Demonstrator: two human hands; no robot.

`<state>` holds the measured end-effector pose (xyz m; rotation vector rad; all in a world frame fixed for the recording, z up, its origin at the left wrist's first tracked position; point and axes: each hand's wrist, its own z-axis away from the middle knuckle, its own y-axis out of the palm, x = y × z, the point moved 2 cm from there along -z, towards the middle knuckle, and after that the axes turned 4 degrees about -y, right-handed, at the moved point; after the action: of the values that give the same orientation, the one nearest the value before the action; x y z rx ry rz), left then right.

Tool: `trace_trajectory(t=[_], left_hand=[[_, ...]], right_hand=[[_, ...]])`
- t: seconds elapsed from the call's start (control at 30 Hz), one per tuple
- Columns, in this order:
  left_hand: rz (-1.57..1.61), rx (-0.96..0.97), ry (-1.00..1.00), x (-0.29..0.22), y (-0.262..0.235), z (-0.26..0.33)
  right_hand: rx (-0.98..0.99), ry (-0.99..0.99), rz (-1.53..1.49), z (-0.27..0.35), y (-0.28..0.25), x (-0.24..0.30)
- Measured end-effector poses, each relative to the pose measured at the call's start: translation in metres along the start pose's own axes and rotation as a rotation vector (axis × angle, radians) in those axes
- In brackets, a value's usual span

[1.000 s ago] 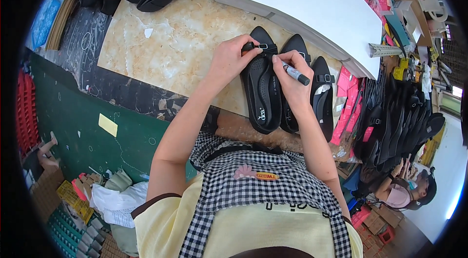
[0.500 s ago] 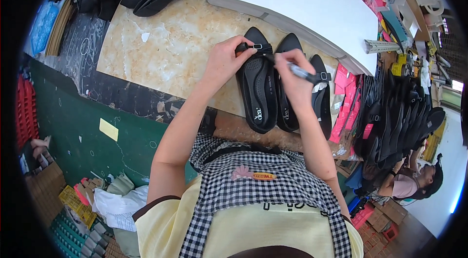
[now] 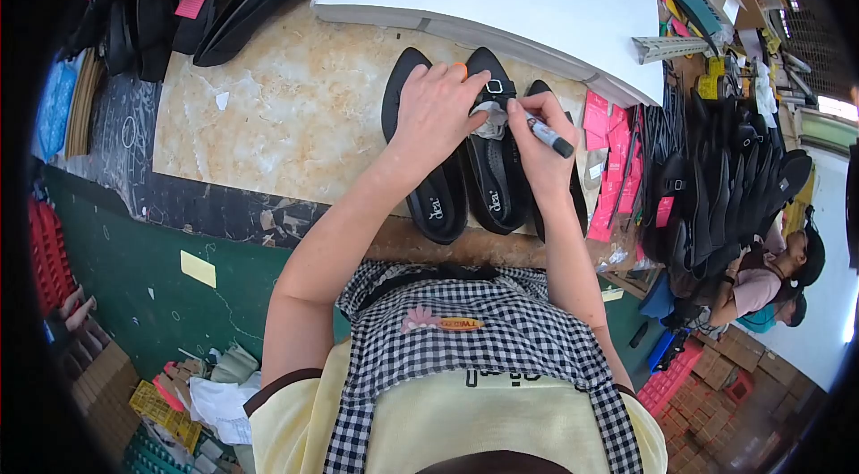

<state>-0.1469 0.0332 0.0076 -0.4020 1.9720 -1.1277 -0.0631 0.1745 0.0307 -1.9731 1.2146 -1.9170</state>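
Three black pointed flat shoes lie side by side before me, toes away. My left hand (image 3: 431,116) reaches across the left shoe (image 3: 438,210) and grips the middle shoe (image 3: 497,196) near its buckled strap, thumb at the opening and index finger over the front. Something small and orange shows by its fingertips; I cannot make out what. White crumpled stuffing sits inside the middle shoe's front. My right hand (image 3: 540,156) holds a grey marker pen (image 3: 548,136) with a black end, its tip side toward the strap. The right shoe (image 3: 540,89) is partly hidden behind this hand.
A large white box (image 3: 501,0) stands behind the shoes on the marbled board (image 3: 259,116). Pink tags (image 3: 608,161) lie at the right, beside a row of black shoes (image 3: 716,196). More black shoes (image 3: 259,8) are at the far left. Another person (image 3: 747,281) is off right.
My left hand has gone from the left shoe's strap to the middle shoe. The right hand with the marker pen has moved to the middle shoe's strap. The whole view has shifted slightly.
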Motion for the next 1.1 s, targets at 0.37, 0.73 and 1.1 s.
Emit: trace_trajectory(t=[0.37,0.73,1.1], left_hand=[[0.003,-0.008,-0.006,0.000,0.000,0.001],[0.016,-0.033,0.010,0.000,0.001,0.001],[0.000,-0.047,0.042,-0.015,-0.005,0.003]], right_hand=[[0.000,-0.017,0.031,-0.002,0.001,-0.001],[0.059,-0.008,0.089,-0.004,0.003,0.001],[-0.304,0.133,-0.261,0.001,-0.115,-0.054]])
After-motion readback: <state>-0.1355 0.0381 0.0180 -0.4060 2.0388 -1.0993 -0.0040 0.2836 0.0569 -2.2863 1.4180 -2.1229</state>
